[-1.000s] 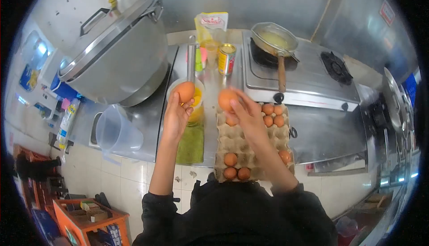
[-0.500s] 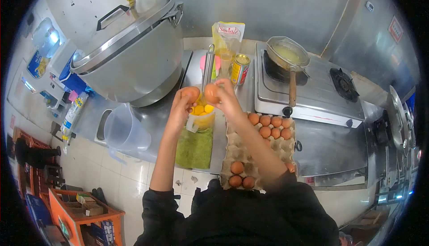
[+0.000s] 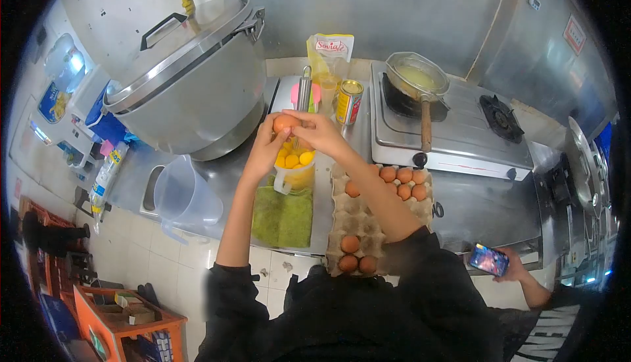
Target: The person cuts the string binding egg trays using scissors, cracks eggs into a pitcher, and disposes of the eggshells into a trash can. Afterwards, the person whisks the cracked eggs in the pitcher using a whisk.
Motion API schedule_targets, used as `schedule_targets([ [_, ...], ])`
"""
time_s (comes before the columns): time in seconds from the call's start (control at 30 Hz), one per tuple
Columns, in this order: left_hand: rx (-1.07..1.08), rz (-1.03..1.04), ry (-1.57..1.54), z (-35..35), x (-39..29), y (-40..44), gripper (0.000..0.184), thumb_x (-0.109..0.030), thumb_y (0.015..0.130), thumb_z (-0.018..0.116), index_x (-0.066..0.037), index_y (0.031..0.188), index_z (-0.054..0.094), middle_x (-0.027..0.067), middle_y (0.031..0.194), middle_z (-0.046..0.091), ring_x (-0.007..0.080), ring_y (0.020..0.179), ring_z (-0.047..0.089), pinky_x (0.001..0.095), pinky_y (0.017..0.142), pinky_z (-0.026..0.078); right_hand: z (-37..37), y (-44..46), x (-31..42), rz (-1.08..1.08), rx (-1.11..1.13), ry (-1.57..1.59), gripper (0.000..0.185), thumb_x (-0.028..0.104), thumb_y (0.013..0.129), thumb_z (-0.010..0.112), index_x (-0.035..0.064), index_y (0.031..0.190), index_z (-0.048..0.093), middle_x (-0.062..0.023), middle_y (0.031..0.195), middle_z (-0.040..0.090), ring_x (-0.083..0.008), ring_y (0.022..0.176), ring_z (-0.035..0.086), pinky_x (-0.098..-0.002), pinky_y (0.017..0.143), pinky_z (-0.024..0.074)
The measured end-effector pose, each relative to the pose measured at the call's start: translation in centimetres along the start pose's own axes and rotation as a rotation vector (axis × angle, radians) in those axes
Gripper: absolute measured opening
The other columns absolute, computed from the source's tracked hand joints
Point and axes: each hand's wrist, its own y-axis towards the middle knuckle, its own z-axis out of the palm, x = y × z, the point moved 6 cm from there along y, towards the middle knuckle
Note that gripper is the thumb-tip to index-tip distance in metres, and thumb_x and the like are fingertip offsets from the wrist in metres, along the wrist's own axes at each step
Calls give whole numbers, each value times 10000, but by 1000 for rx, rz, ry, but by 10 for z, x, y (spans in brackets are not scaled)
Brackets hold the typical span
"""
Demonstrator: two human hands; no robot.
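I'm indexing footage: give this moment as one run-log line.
left hand: holding brown egg | right hand: on same egg | below: jug, yolks inside | right of jug: egg tray, partly filled

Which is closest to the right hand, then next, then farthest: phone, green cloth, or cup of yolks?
In the head view, from the right hand:
1. Cup of yolks, just below it
2. Green cloth, lower in the picture
3. Phone in another person's hand, right

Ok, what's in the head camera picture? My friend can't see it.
A person's left hand and right hand hold an egg over a jug of yolks. An egg tray sits to the right, and a big lidded pot stands left.
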Motion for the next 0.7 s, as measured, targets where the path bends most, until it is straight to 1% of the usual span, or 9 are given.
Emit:
schedule_targets([
  [0.07, -41, 8, 57, -2, -5, 0, 350, -186, 835, 576, -5, 1119, 481, 121, 933, 588, 147, 830, 580, 263, 736, 459, -2, 1, 1, -25, -64, -24, 408, 161, 750, 594, 79, 1149, 575, -80, 748, 645, -92, 636, 582, -219, 580, 447],
  [0.13, -79, 13, 113, -6, -20, 0, 353, -162, 804, 612, 0, 1104, 518, 139, 930, 616, 158, 824, 609, 274, 739, 476, -6, -1, -1, 20, -174, -202, 401, 168, 726, 598, 88, 1118, 595, -108, 767, 652, -130, 647, 609, -244, 598, 462],
  [0.23, -96, -87, 168, -11, -25, 0, 338, -133, 735, 663, -6, 1040, 592, 142, 868, 654, 162, 753, 640, 275, 685, 500, -5, -3, 1, 71, -175, -259, 396, 206, 709, 613, 115, 1095, 614, -120, 746, 647, -156, 644, 622, -270, 598, 469],
  [0.3, -68, -66, 216, -13, -25, 2, 340, -120, 693, 675, -5, 1008, 621, 125, 811, 665, 141, 716, 640, 259, 674, 500, -4, -5, 4, 44, -165, -295, 397, 221, 703, 618, 129, 1089, 619, -111, 724, 645, -163, 635, 621, -280, 591, 468],
  [0.5, -71, -22, 129, -13, -11, 7, 354, -96, 671, 676, -9, 1011, 628, 125, 833, 667, 103, 725, 624, 252, 672, 498, -6, -8, 13, 16, -173, -502, 395, 249, 680, 636, 184, 1069, 633, -87, 673, 639, -209, 600, 613, -306, 551, 460],
  [0.57, -24, -24, 138, -17, -6, 9, 366, -87, 664, 675, -20, 1021, 626, 127, 849, 663, 127, 727, 628, 261, 675, 499, -8, -11, 14, 36, -181, -579, 389, 241, 673, 638, 191, 1059, 638, -82, 671, 637, -222, 597, 610, -313, 543, 460],
  [0.63, 23, -25, 148, -19, -6, 9, 379, -78, 657, 675, -31, 1030, 625, 128, 864, 659, 150, 730, 632, 269, 679, 499, -8, -15, 24, -208, -232, -780, 416, 223, 662, 640, 201, 1078, 627, -88, 626, 612, -253, 580, 593, -332, 538, 463],
  [0.67, 53, 65, 284, -19, -16, 8, 413, -41, 670, 661, -23, 1078, 593, 116, 929, 648, 149, 807, 624, 270, 725, 500, -10, -13, 19, -204, -233, -780, 416, 223, 662, 640, 201, 1078, 627, -88, 626, 612, -253, 580, 593, -332, 538, 463],
  [0.7, 87, 151, 417, -16, -26, 5, 450, -5, 683, 647, -16, 1125, 562, 104, 994, 637, 149, 885, 617, 270, 771, 500, -9, -14, 23, -387, -283, -901, 466, 193, 661, 632, 191, 1125, 595, -80, 655, 615, -257, 585, 582, -333, 550, 465],
])
